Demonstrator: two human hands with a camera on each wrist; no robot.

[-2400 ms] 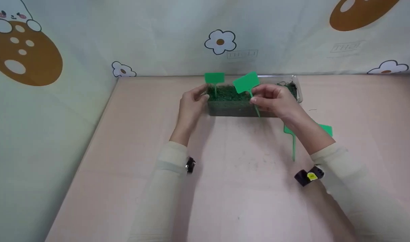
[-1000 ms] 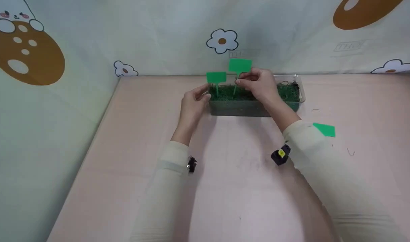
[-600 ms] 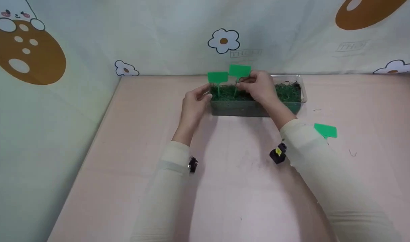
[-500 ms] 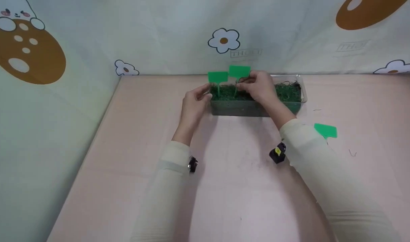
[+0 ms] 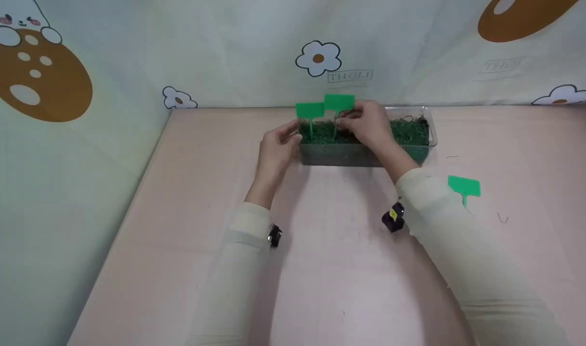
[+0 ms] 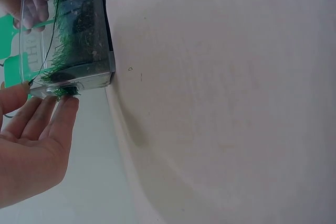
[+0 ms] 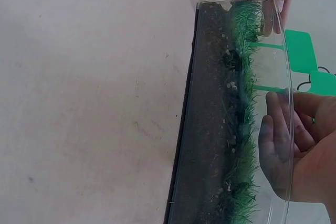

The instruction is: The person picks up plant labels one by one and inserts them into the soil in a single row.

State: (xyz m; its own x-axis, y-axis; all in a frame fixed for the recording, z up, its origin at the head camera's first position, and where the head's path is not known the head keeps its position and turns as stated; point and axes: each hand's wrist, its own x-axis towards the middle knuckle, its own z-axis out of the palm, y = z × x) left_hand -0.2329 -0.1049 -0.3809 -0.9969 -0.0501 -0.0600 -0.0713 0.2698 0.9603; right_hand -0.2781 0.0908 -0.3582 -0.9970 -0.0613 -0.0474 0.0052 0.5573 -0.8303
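A clear plastic box [image 5: 341,155] of dark soil and green grass [image 5: 410,130] stands by the back wall. My left hand [image 5: 275,149] holds its left end, thumb at the rim and fingers against the end wall in the left wrist view. My right hand [image 5: 370,124] pinches the stem of a green plant label [image 5: 339,102], which stands upright with its lower stem in the grass. Just left of it, another green plant label [image 5: 310,110] stands in the grass. In the right wrist view, both label stems show through the clear wall, beside my right hand [image 7: 315,145].
On the pink tabletop [image 5: 322,269], right of the box, lies a loose green plant label [image 5: 464,185], near my right sleeve [image 5: 466,269]. Thin dark strands and crumbs are scattered about. A patterned wall cloth [image 5: 235,53] hangs directly behind the box.
My right hand has carried the label from in front of the box up and left, set it upright in the grass, and lowered it slightly. My left hand stays at the box's end.
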